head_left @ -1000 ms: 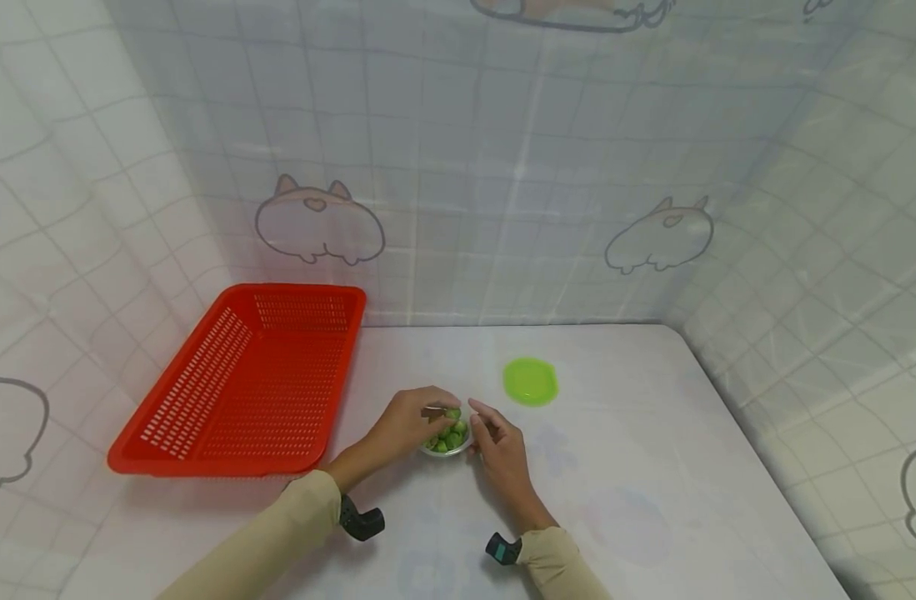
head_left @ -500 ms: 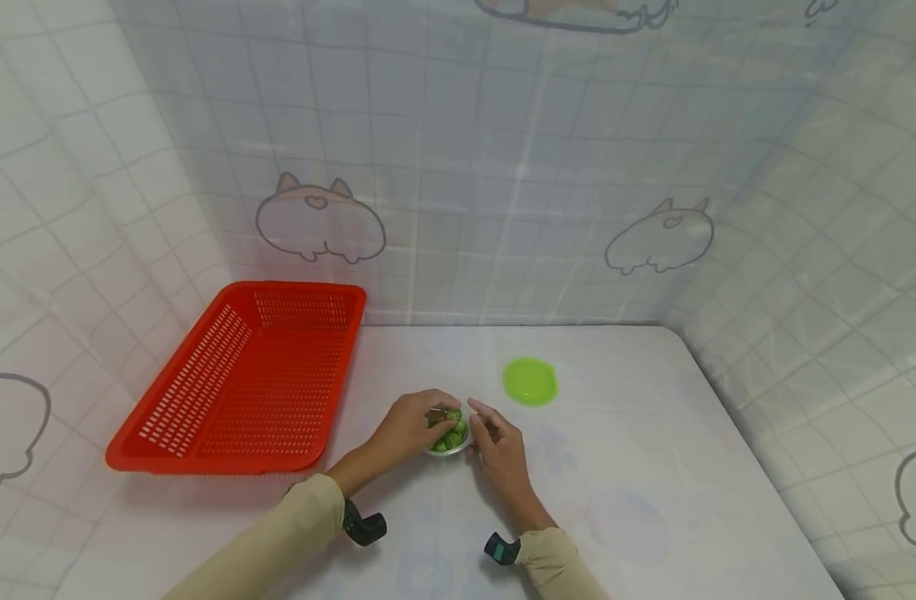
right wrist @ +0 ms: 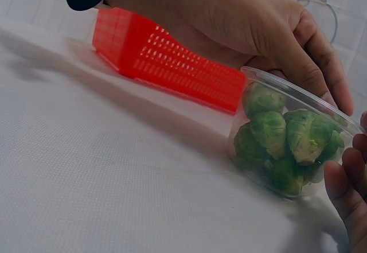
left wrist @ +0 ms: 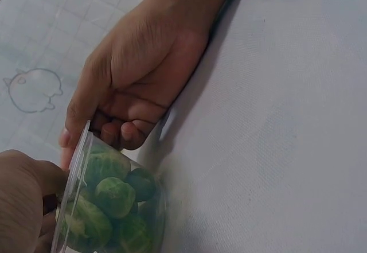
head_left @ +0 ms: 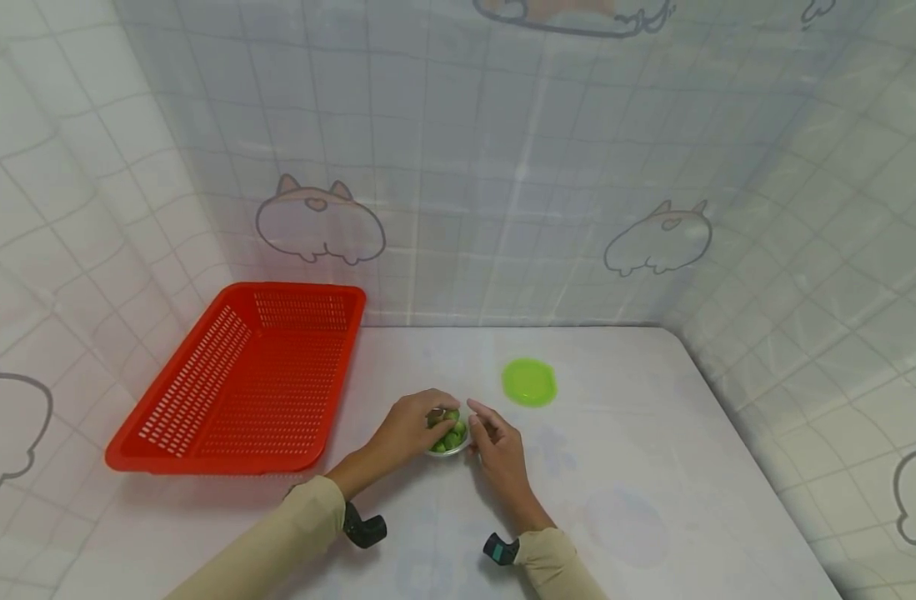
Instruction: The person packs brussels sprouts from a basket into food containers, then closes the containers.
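Note:
A clear plastic tub (right wrist: pixel 246 175) of Brussels sprouts (head_left: pixel 452 439) stands on the table between the two hands. My left hand (head_left: pixel 412 423) reaches over its left side, thumb and forefinger bent down at the sprouts. One sprout shows between them, but the fingertips are hidden, so whether they pinch it cannot be told. In the right wrist view the left hand (right wrist: pixel 269 26) covers part of the rim. My right hand (head_left: pixel 504 462) stays at the tub's right side, thumb and forefinger extended by the rim. The left wrist view shows the right hand's other fingers (left wrist: pixel 129 131) loosely bent beside the tub wall.
At the left a red perforated basket (head_left: pixel 277 400) rests on the table, with its inside bare. A green lid (head_left: pixel 529 382) lies flat behind the right hand. Patterned curtains (head_left: pixel 488 208) close in the back and both sides of the white table (head_left: pixel 653 433).
My left hand has shifted very slightly to the right at the tub, and its thumb and forefinger stay over the sprouts. The right hand, basket and lid look unmoved.

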The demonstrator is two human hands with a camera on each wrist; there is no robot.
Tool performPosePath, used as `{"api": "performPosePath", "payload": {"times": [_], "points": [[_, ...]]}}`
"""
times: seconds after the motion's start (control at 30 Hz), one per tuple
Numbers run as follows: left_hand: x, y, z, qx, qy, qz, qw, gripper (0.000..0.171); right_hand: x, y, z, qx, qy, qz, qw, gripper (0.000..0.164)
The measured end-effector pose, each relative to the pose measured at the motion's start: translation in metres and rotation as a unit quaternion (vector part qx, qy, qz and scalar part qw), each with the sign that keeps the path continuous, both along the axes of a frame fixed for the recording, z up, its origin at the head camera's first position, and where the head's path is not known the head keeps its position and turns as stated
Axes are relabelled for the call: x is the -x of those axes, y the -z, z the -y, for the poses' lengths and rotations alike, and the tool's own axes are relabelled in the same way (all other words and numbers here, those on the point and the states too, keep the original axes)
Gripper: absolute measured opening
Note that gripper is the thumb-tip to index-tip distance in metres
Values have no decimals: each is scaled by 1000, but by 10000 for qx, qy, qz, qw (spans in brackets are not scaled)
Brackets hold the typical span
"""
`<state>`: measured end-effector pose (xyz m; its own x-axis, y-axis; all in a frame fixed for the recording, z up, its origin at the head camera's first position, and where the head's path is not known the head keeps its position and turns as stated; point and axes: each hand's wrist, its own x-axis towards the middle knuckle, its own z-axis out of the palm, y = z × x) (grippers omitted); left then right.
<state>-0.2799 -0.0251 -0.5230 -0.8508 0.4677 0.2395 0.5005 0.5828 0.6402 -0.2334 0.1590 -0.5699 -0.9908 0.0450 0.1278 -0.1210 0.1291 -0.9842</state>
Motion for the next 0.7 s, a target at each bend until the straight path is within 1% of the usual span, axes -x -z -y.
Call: {"api": "performPosePath", "payload": {"times": [0.13, 0.23, 0.4, 0.53, 0.7], "points": [[0, 0, 0, -63, -52, 0, 10000, 26, -6, -16, 1, 37, -83, 11, 10000, 37], [0, -1, -1, -170, -68, -91, 9998, 24, -11, -26, 3, 121, -63, -47, 9999, 36], [-1, -8, -2, -560, -87, -230, 9981, 21, -13, -28, 5, 132, -11, -98, 9999, 34], [1, -17, -9, -897, -78, -85, 9959, 18, -14, -29, 4, 66, -15, -84, 9999, 32], [7, -31, -27, -1151, 21, 115, 9933, 13, -15, -31, 5, 126, 17, -5, 9999, 30]]}}
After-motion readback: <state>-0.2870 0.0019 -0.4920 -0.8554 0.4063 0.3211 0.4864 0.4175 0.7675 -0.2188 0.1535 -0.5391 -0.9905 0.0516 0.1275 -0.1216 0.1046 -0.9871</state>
